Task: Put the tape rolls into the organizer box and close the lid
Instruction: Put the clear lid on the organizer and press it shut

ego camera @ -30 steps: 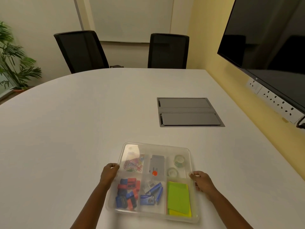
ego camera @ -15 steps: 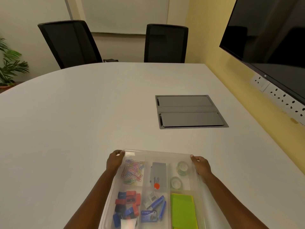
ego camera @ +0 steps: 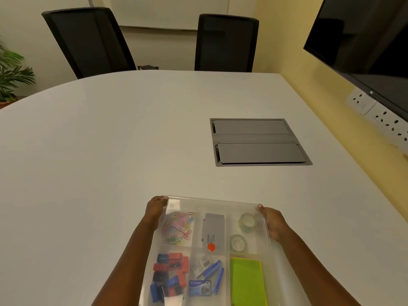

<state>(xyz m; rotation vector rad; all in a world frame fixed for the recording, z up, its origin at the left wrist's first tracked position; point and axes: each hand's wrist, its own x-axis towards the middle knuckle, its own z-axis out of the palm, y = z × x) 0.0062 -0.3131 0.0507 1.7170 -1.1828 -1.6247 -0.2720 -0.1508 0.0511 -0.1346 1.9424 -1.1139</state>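
The clear plastic compartmented organizer box (ego camera: 199, 244) fills the lower centre of the frame, resting on a large white oval table (ego camera: 110, 140). A clear, thin lid seems to lie over it, though I cannot tell whether it is snapped shut. My left hand (ego camera: 155, 208) curls over the far left corner of the box, and my right hand (ego camera: 272, 221) clasps the far right corner and side edge. I judge the box light but flexible, its smooth plastic slippery, so it is best held at the stiffer corners and rim, not the bendy middle. Two small transparent tape rolls (ego camera: 246, 220) lie in the upper right compartment, one behind the other. They look light, rigid and easy to roll, best pinched across the ring through the centre hole.
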